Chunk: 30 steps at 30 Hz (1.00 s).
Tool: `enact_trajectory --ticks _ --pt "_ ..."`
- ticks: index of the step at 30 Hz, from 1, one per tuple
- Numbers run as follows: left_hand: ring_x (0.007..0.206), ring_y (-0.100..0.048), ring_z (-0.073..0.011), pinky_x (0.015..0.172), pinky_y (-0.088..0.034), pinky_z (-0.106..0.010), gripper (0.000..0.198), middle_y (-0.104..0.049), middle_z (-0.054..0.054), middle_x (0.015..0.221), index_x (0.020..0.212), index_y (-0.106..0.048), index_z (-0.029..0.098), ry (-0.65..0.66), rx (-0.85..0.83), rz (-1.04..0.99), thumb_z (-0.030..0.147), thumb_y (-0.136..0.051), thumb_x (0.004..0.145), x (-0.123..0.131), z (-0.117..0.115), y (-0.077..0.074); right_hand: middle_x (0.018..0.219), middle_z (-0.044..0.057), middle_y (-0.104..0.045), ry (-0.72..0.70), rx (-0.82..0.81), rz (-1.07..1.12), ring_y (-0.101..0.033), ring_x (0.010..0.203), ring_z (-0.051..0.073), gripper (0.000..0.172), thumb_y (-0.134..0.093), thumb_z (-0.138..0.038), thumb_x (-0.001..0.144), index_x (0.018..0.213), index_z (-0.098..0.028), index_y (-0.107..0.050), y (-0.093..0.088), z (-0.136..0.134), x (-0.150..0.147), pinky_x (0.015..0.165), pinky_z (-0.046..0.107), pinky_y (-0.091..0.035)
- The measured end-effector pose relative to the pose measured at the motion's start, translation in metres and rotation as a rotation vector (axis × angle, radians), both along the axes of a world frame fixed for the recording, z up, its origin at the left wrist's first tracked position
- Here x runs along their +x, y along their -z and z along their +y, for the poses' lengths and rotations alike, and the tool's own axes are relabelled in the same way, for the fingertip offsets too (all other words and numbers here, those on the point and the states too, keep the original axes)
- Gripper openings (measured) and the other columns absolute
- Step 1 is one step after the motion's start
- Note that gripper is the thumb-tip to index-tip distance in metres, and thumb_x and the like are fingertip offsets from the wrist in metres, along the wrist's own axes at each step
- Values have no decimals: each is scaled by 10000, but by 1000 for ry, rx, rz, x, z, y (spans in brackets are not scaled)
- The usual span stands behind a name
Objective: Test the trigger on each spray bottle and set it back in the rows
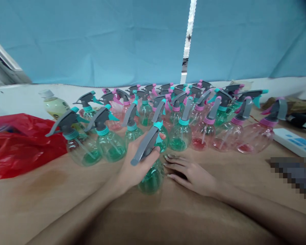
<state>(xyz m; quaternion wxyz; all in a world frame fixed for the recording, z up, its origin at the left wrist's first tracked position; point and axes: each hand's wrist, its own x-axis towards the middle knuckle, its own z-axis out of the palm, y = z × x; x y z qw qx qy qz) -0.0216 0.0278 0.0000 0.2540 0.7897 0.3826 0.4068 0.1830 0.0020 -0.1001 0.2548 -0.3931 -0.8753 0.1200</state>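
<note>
In the middle foreground stands a green spray bottle (151,178) with a grey trigger head and a teal nozzle. My left hand (135,158) is wrapped around its neck, just under the head. The bottle's collar is hidden behind my fingers. Just to the right, my right hand (191,172) rests palm down on the table, fingers stretched toward the bottle and holding nothing. Behind both hands stand several more spray bottles, such as a green one with a teal collar (180,136) and a pink one with a pink collar (202,136).
A red plastic bag (28,146) lies on the wooden table (91,204) at the left, before a drink bottle with a white cap (54,103). At the right are a white device with blue buttons (295,141) and a black object (302,119). A blue sheet (104,41) hangs behind.
</note>
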Motion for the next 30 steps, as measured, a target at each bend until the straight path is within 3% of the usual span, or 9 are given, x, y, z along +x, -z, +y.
enact_trajectory --ticks 10,21,30 --pt "633 -496 -157 598 -443 -290 219 -552 -2 735 979 -607 243 -9 12 44 225 -484 799 0 0 -3 1342 84 -550 -2 9 -7 -459 1282 226 370 -464 -347 943 1274 -210 -554 -1 -1 -1 1052 445 -409" --pt "636 -519 -133 613 -438 -267 305 -602 4 807 1074 -615 246 20 -28 -3 181 -506 797 1 -2 -2 1352 94 -539 2 11 -35 -449 1290 222 376 -456 -350 947 1265 -179 -561 0 -1 0 1064 440 -397" --pt "681 -569 -165 658 -472 -298 243 -617 -15 799 1025 -605 227 -11 -45 1 246 -511 803 2 -1 -2 1343 90 -547 2 15 -22 -457 1284 226 369 -473 -332 940 1274 -199 -555 -1 -1 0 1052 447 -411"
